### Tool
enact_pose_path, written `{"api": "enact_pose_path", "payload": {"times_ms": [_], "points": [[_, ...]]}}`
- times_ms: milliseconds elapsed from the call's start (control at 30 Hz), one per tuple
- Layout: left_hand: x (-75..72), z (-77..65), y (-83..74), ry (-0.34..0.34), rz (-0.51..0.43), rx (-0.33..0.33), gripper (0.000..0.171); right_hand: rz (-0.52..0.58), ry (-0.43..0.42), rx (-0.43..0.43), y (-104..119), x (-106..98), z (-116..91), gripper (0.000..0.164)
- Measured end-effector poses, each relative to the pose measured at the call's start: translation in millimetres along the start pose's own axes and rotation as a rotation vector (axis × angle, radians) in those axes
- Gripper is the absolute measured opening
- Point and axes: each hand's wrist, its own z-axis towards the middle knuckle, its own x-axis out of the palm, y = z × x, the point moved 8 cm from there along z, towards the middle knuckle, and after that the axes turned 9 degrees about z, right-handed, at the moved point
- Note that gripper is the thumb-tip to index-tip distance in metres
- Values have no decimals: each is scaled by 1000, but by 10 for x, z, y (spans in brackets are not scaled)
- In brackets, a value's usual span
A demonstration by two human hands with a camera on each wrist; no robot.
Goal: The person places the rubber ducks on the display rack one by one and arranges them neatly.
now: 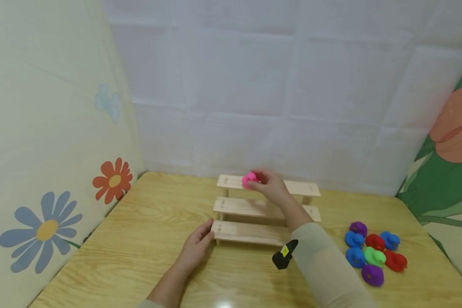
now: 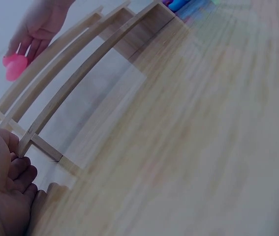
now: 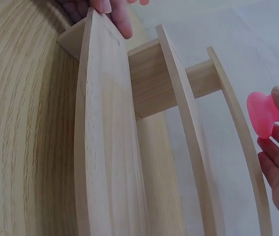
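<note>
A pink rubber duck (image 1: 249,180) is pinched between the thumb and fingers of my right hand (image 1: 271,187), at the top tier of a three-step wooden rack (image 1: 250,231). In the right wrist view the duck (image 3: 261,115) overlaps no board and shows just beyond the top board's edge. My left hand (image 1: 195,247) holds the left end of the lowest step. From the left wrist view, the fingers of that hand (image 2: 4,182) curl beside the board's end, with the thumb side against the wood.
To the right of the rack lies a group of rubber ducks: purple (image 1: 372,275), blue (image 1: 355,257), red (image 1: 395,261) and green (image 1: 375,256). A black device with a yellow label (image 1: 285,254) sits at my right wrist. White cloth (image 1: 231,85) hangs behind the wood-grain table (image 1: 138,239).
</note>
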Motion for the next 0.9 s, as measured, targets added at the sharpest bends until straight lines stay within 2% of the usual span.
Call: {"api": "enact_pose_path", "payload": {"times_ms": [400,900], "points": [[16,-23,-13,-5,-3,26,49,22,12,17,23,202,108,52],[-14,-36,-34,-7,9,36,49,-26,15,24,61,340,190,52]]}}
